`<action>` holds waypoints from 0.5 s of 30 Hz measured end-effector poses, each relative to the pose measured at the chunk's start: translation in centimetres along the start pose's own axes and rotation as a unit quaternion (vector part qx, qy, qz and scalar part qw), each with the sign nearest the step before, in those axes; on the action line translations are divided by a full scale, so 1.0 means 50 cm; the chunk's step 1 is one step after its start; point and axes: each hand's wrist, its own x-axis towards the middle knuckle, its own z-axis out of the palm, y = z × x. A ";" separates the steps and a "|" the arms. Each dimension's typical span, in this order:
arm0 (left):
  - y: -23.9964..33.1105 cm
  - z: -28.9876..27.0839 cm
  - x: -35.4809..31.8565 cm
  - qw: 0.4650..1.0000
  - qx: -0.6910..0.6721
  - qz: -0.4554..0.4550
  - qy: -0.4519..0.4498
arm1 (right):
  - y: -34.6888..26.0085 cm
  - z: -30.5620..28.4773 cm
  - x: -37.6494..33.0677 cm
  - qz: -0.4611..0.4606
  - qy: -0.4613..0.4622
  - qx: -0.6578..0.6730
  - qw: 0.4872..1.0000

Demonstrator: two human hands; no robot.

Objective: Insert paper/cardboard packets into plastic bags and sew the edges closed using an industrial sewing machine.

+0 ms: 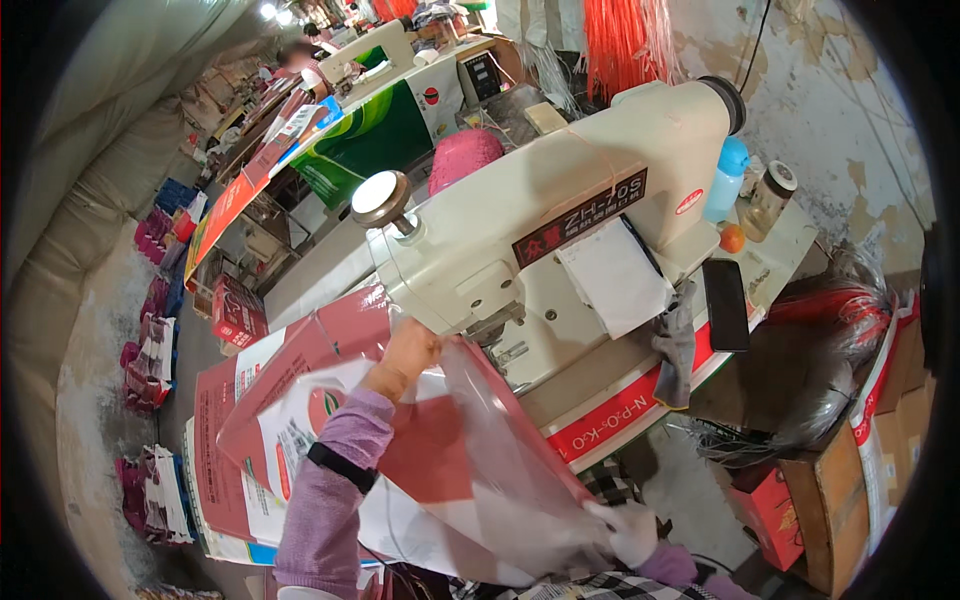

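Note:
A large red-and-white woven plastic bag (440, 425) with a clear, shiny film lies across my front, its upper edge running under the head of a cream industrial sewing machine (455, 262). My left hand (412, 350), in a purple sleeve with a black wrist band, is closed on the bag's edge just left of the needle area. Its fingertips are partly hidden. Lower right, my right hand (628, 530) wears a whitish glove and grips the near end of the same edge; it looks slightly blurred. More printed red bags (215, 440) lie beneath, to the left.
A black phone (726, 305), a grey glove (676, 345), a blue bottle (727, 180), a jar (768, 203) and an orange fruit (732, 238) sit at the machine's right. Bundled bags (155, 362) line the left floor. Cardboard boxes (835, 510) stand lower right. Another person works far off.

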 end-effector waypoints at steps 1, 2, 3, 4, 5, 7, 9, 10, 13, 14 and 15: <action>0.013 0.001 0.002 0.987 0.078 0.011 0.138 | -0.021 0.019 0.039 0.025 0.025 0.070 0.997; 0.044 0.003 0.006 0.950 0.147 0.028 0.274 | -0.016 0.031 0.055 0.027 0.035 0.070 0.997; 0.126 0.002 -0.009 0.960 0.189 0.017 0.204 | -0.034 0.020 0.066 0.043 -0.007 0.034 0.998; 0.206 -0.010 -0.050 0.961 0.239 0.004 0.136 | -0.051 0.011 0.081 0.050 -0.047 0.001 0.998; 0.233 0.016 -0.096 0.981 0.158 0.093 -0.061 | -0.052 0.014 0.075 0.046 -0.018 0.009 0.999; 0.281 0.041 -0.196 0.968 0.002 0.238 -0.082 | -0.064 0.019 0.094 0.020 0.030 -0.011 0.999; 0.243 0.078 -0.301 0.899 0.315 0.265 -0.147 | -0.094 0.028 0.180 0.032 0.025 0.065 0.997; 0.206 0.086 -0.337 0.829 0.457 0.271 -0.176 | -0.118 0.031 0.230 0.048 -0.006 0.088 0.995; 0.087 -0.094 -0.254 0.901 0.408 0.041 -0.139 | -0.063 0.123 0.349 -0.097 0.153 -0.028 0.983; 0.107 -0.165 -0.245 0.916 0.393 0.023 -0.082 | -0.072 0.131 0.380 -0.097 0.151 -0.074 0.981; 0.112 -0.207 -0.257 0.926 0.376 0.006 -0.024 | -0.067 0.131 0.399 -0.095 0.135 -0.047 0.985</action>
